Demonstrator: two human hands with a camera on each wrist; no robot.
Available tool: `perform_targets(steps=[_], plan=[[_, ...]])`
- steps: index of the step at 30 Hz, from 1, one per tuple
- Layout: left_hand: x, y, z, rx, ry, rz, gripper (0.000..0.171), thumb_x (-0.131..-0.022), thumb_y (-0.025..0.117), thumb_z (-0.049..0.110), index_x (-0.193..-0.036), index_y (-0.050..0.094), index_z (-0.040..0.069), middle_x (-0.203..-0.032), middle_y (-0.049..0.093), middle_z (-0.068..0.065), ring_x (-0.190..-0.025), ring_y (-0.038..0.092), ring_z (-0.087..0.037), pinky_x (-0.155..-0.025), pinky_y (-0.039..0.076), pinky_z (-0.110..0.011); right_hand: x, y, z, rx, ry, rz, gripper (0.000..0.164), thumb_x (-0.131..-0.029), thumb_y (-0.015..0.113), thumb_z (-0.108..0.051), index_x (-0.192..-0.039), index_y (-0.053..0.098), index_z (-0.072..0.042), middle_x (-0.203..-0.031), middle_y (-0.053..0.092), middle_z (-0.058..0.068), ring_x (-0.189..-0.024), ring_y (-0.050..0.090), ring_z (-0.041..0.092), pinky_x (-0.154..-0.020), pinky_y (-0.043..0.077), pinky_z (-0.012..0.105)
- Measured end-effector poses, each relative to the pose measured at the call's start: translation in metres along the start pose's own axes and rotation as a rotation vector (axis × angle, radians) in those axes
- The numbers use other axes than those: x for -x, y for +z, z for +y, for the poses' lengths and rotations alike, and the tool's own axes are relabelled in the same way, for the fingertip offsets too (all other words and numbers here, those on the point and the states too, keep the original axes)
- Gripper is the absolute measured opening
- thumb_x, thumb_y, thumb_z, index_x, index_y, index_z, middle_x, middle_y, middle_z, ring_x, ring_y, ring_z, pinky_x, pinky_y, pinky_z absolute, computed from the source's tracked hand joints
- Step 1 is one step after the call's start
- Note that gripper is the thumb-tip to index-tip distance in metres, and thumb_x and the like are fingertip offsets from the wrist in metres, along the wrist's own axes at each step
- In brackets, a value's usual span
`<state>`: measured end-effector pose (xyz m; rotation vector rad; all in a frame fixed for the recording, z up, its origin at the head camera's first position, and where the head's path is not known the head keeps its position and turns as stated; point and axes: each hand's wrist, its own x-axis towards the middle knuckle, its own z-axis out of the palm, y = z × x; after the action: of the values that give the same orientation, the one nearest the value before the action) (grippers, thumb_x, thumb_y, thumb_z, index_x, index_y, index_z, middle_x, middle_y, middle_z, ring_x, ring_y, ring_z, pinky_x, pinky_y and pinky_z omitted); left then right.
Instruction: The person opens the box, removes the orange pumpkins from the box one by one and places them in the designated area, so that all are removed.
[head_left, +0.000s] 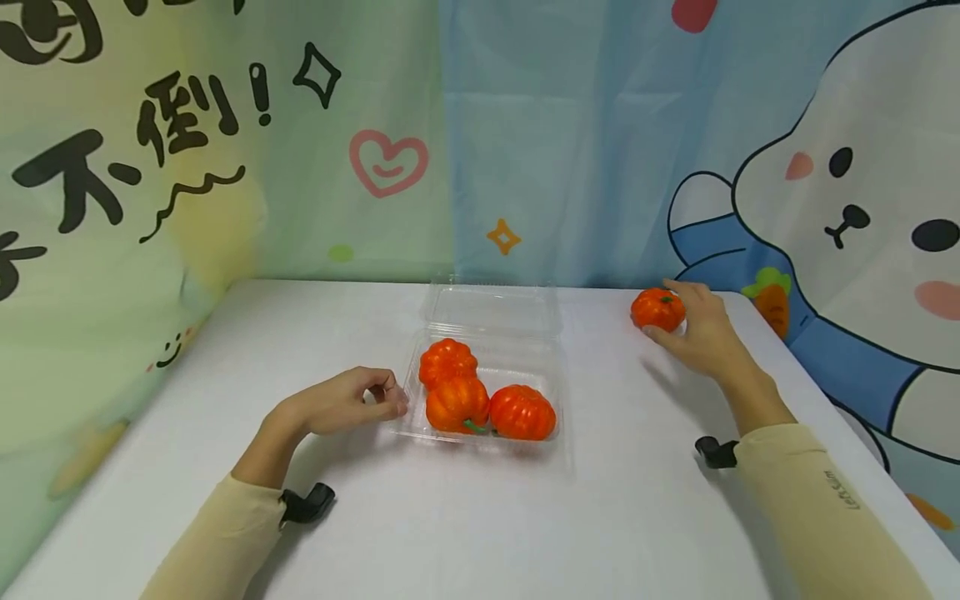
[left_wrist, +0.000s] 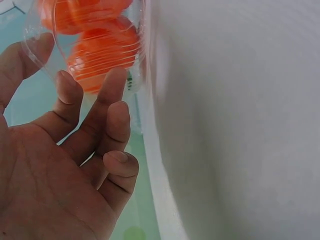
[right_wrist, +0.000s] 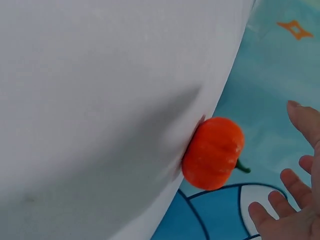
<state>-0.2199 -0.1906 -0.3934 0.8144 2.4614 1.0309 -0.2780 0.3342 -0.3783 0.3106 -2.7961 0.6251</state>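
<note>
A clear plastic clamshell box (head_left: pixel 555 358) lies with its lid folded back, holding three small orange pumpkins: one behind (head_left: pixel 447 363), one in front on the left (head_left: pixel 456 403) and one on the right (head_left: pixel 522 412). At the box's left wall is my left hand (head_left: pixel 348 402), its fingers loosely bent and nothing gripped. The left wrist view has those fingertips right by the clear side (left_wrist: pixel 102 55). Far to the right, another orange pumpkin (head_left: pixel 657 309) with a green stem sits on the table. My right hand (head_left: pixel 701 333) is beside it, thumb and fingers spread apart; the right wrist view shows a gap between hand and pumpkin (right_wrist: pixel 212 154).
The table (head_left: pixel 480 517) has a white cover. Behind it hangs a printed cloth backdrop (head_left: pixel 570 167) with cartoon drawings, close to the table's back edge. Black straps (head_left: pixel 307 503) show at both wrists.
</note>
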Motion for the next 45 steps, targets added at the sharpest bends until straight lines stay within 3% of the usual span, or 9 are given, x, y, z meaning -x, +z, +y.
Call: perform_targets(steps=[16, 30, 37, 45], plan=[[0.0, -0.001, -0.005, -0.008, 0.011, 0.008, 0.016, -0.099, 0.065, 0.03, -0.094, 0.064, 0.015, -0.09, 0.063, 0.003, -0.091, 0.056, -0.02, -0.077, 0.045, -0.027, 0.008, 0.013, -0.041, 0.01, -0.128, -0.01, 0.066, -0.092, 0.077, -0.022, -0.147, 0.047, -0.002, -0.15, 0.043, 0.027, -0.136, 0.036, 0.05, -0.106, 0.037, 0.071], [-0.003, 0.0, -0.004, -0.009, 0.012, 0.008, 0.017, -0.099, 0.066, 0.031, -0.094, 0.064, 0.015, -0.09, 0.063, 0.003, -0.091, 0.057, -0.019, -0.076, 0.045, -0.028, 0.018, 0.022, -0.065, -0.062, -0.29, 0.032, 0.058, -0.091, 0.079, -0.022, -0.14, 0.055, -0.004, -0.138, 0.058, 0.018, -0.129, 0.049, 0.04, -0.105, 0.042, 0.064], [-0.003, 0.0, -0.002, 0.001, 0.034, 0.003, 0.015, -0.1, 0.065, 0.029, -0.097, 0.065, 0.015, -0.093, 0.066, 0.005, -0.096, 0.058, -0.02, -0.08, 0.047, -0.03, 0.023, 0.023, -0.08, -0.081, -0.317, -0.011, 0.055, -0.092, 0.078, -0.025, -0.139, 0.057, -0.007, -0.139, 0.058, 0.015, -0.13, 0.049, 0.037, -0.104, 0.043, 0.063], [0.0, 0.002, -0.004, 0.016, 0.021, 0.002, 0.017, -0.1, 0.065, 0.03, -0.095, 0.064, 0.014, -0.092, 0.064, 0.003, -0.093, 0.057, -0.02, -0.078, 0.046, -0.028, 0.027, 0.034, -0.09, -0.142, -0.434, -0.067, 0.055, -0.089, 0.081, -0.023, -0.137, 0.059, -0.009, -0.137, 0.058, 0.01, -0.127, 0.053, 0.029, -0.103, 0.048, 0.056]])
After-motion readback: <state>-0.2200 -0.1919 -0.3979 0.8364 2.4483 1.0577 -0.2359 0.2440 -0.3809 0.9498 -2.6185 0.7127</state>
